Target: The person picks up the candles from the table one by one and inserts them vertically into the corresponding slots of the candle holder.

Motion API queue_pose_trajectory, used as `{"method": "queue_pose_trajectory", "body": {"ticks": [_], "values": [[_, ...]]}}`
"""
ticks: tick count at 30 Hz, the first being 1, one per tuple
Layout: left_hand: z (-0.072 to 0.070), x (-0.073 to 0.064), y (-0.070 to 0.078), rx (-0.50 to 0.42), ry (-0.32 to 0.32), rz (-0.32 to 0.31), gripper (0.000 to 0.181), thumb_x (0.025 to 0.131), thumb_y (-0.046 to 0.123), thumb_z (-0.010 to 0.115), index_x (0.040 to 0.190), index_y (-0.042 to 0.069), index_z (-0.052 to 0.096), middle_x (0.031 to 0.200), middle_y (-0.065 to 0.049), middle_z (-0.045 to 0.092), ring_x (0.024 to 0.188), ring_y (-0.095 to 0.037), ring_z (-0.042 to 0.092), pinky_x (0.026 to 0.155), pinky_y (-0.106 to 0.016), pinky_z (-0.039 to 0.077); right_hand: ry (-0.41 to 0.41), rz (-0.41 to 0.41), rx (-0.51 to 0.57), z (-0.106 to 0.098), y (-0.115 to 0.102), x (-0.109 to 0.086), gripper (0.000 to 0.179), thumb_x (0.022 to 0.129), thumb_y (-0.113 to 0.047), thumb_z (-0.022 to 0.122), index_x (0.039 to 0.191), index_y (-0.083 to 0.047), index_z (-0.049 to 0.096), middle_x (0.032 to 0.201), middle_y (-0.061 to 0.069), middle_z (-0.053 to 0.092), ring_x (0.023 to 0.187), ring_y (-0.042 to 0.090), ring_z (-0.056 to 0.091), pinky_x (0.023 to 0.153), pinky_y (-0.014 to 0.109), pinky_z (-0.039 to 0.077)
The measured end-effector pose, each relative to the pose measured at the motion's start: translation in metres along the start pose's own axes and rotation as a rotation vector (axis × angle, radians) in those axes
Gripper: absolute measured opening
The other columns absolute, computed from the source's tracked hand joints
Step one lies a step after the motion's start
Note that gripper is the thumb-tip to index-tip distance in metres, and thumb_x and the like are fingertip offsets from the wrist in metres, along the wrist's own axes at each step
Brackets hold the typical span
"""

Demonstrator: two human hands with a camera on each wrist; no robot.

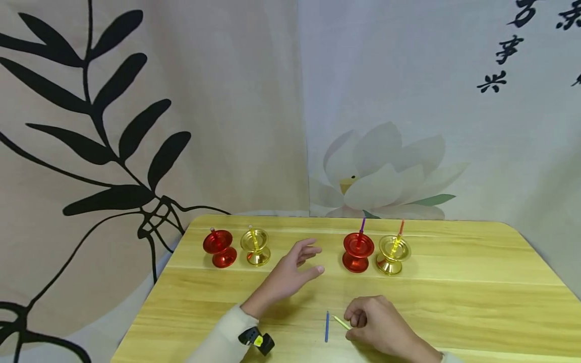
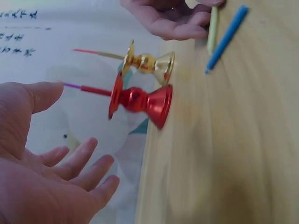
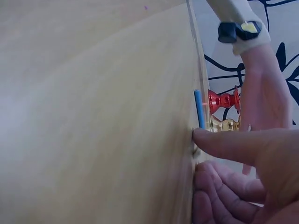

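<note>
My right hand (image 1: 376, 322) is low over the table, its thumb and fingertips pinching the near end of a thin pale yellow-green candle (image 1: 341, 322). Just left of that lies a thin blue candle (image 1: 327, 326) on the wood. My left hand (image 1: 290, 275) is held with spread, relaxed fingers between two pairs of candlesticks, holding nothing. To its right stand a red candlestick (image 1: 356, 262) with a purple candle (image 1: 362, 225) and a gold candlestick (image 1: 389, 266) with a red candle (image 1: 401, 228). In the right wrist view the fingers hide most of the yellow-green candle.
Left of my left hand stand another red candlestick (image 1: 224, 258) and another gold candlestick (image 1: 258, 258). All these stand toward the far edge of the wooden table (image 1: 476, 282). A printed curtain (image 1: 254, 126) hangs behind it.
</note>
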State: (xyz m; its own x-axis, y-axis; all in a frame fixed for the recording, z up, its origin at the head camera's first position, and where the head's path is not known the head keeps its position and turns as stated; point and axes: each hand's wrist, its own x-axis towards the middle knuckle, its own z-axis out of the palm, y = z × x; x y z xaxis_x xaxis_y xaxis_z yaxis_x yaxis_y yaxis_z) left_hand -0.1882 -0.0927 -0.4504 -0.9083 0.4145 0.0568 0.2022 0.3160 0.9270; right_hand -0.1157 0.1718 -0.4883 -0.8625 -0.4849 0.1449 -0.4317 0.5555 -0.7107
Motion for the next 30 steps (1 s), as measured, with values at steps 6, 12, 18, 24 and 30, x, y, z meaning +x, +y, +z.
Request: {"method": "queue_pose_trajectory", "body": {"ticks": [6,12,18,24,30], "values": [[-0.023,-0.032,-0.006,0.025,0.116,0.029,0.056,0.110,0.023,0.072,0.160,0.009,0.050,0.151,-0.006,0.064,0.146,-0.033,0.054,0.126,-0.058,0.037,-0.003,0.003,0.002,-0.002,-0.001,-0.001,0.034,0.074,-0.002,0.100,0.085,-0.020,0.073,0.076,-0.020,0.062,0.071,-0.004,0.059,0.064,0.023,0.056],[-0.043,-0.054,-0.013,0.058,0.318,0.054,0.038,0.107,0.012,0.075,0.143,0.011,0.065,0.138,-0.005,0.072,0.133,-0.027,0.065,0.118,-0.057,0.047,-0.014,0.018,-0.002,-0.005,-0.002,-0.001,0.034,0.075,0.005,0.095,0.085,-0.019,0.074,0.076,-0.018,0.064,0.071,-0.004,0.060,0.064,0.023,0.057],[-0.059,-0.058,-0.022,0.141,0.576,0.111,0.031,0.101,0.001,0.078,0.129,0.001,0.067,0.126,-0.017,0.070,0.119,-0.030,0.067,0.107,-0.054,0.054,-0.022,0.015,-0.008,-0.007,-0.002,0.000,0.032,0.076,0.007,0.093,0.085,-0.017,0.075,0.076,-0.018,0.065,0.071,-0.004,0.061,0.063,0.022,0.056],[-0.067,-0.050,-0.035,0.193,0.630,0.056,0.059,0.099,-0.001,0.077,0.150,-0.008,0.049,0.149,-0.025,0.049,0.142,-0.043,0.050,0.119,-0.058,0.042,-0.028,0.005,-0.007,-0.007,-0.001,0.001,0.030,0.073,0.008,0.087,0.084,-0.016,0.075,0.075,-0.017,0.066,0.069,-0.004,0.061,0.062,0.022,0.056],[-0.075,-0.039,-0.048,0.204,0.580,-0.029,0.080,0.103,0.011,0.077,0.166,-0.006,0.032,0.166,-0.028,0.037,0.154,-0.046,0.040,0.126,-0.058,0.035,-0.026,-0.018,-0.011,-0.005,-0.001,0.002,0.030,0.069,0.009,0.081,0.083,-0.016,0.074,0.073,-0.018,0.065,0.068,-0.004,0.060,0.061,0.021,0.056]]}}
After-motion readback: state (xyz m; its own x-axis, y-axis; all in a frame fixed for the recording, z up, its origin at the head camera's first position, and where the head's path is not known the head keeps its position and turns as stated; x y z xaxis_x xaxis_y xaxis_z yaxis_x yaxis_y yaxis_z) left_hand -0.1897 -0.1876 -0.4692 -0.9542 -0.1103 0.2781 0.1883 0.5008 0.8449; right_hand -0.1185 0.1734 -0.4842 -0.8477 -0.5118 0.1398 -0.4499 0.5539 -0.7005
